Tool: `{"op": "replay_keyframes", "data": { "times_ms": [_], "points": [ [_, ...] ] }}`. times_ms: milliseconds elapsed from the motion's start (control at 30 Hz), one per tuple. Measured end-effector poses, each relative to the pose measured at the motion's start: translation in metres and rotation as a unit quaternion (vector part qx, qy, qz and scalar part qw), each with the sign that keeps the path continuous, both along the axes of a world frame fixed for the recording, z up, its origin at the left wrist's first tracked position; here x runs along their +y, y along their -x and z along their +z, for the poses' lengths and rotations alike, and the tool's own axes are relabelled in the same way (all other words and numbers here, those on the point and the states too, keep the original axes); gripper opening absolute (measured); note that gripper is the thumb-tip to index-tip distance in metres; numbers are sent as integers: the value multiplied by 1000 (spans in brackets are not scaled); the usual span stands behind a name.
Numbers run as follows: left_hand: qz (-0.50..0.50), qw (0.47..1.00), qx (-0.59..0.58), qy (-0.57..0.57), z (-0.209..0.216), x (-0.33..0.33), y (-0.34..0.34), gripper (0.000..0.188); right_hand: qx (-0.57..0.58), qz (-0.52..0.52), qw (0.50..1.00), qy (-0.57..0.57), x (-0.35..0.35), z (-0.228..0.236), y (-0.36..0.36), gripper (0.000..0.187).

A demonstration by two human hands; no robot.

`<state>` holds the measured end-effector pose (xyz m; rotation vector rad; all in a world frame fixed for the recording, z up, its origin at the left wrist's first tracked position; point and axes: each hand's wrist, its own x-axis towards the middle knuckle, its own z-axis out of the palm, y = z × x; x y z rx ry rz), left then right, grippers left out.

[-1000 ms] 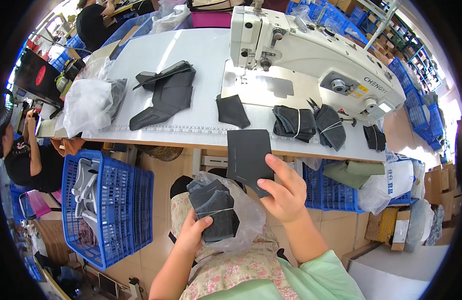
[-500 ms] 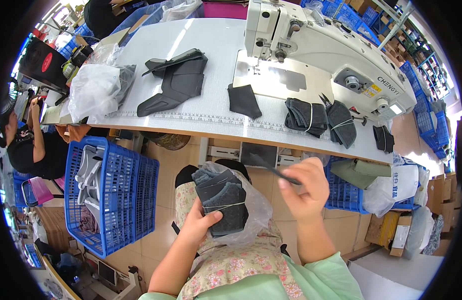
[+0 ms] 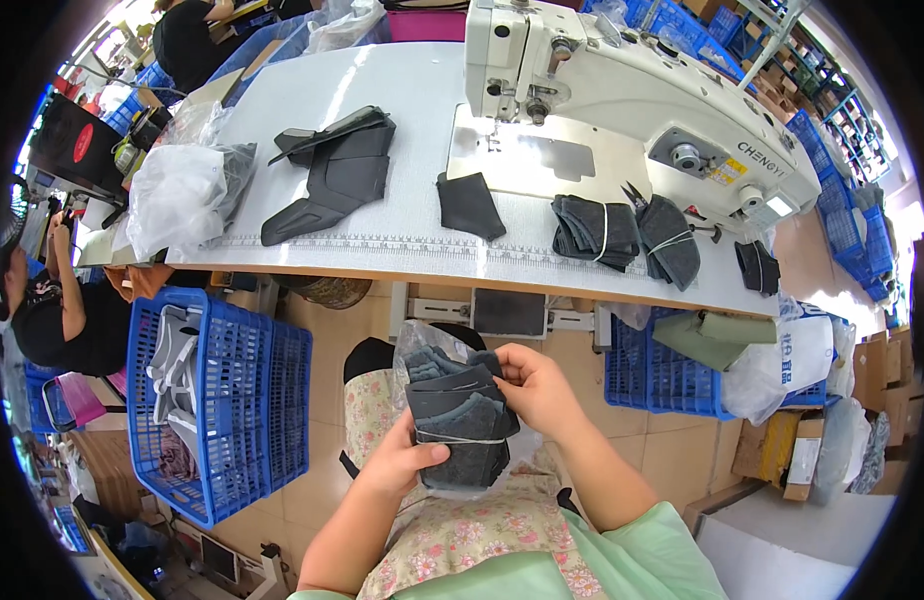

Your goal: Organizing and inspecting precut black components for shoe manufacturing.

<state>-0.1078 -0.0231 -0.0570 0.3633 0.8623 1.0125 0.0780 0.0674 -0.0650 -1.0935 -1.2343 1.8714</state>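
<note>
My left hand [image 3: 407, 462] grips a bundle of dark grey fabric pieces [image 3: 460, 460], its thumb lying on the front. A pale elastic band runs around the lower half of the bundle, and the upper pieces fan out. My right hand [image 3: 532, 388] is closed in a pinch at the bundle's upper right edge, on a dark fabric piece mostly hidden by the fingers. A clear plastic bag [image 3: 527, 447] lies behind the bundle, over my lap. On the table ahead are two banded fabric stacks [image 3: 594, 232] [image 3: 669, 243] and a single dark piece [image 3: 470, 206].
A white sewing machine [image 3: 632, 110] stands on the table [image 3: 422, 90]. Left of it lie a dark shaped panel [image 3: 342, 175] and a plastic bag [image 3: 177, 195]. Small scissors [image 3: 634, 195] rest by the stacks. Blue crates [image 3: 217, 410] [image 3: 662, 385] flank me. A person [image 3: 70, 315] sits at left.
My right hand has moved left and inward, bringing the dark piece from the air at the right to the bundle. My left hand keeps its hold on the bundle.
</note>
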Motion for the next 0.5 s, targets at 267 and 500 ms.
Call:
{"op": "replay_keyframes", "data": {
  "times_ms": [267, 500],
  "points": [
    [60, 996, 55, -20, 2, 6, -7, 75, -218, -90, 857, -458, -1, 51, -10, 19],
    [73, 991, 96, -60, -1, 10, -12, 71, -289, -2, 829, -479, -6, 66, -4, 29]
  ]
}}
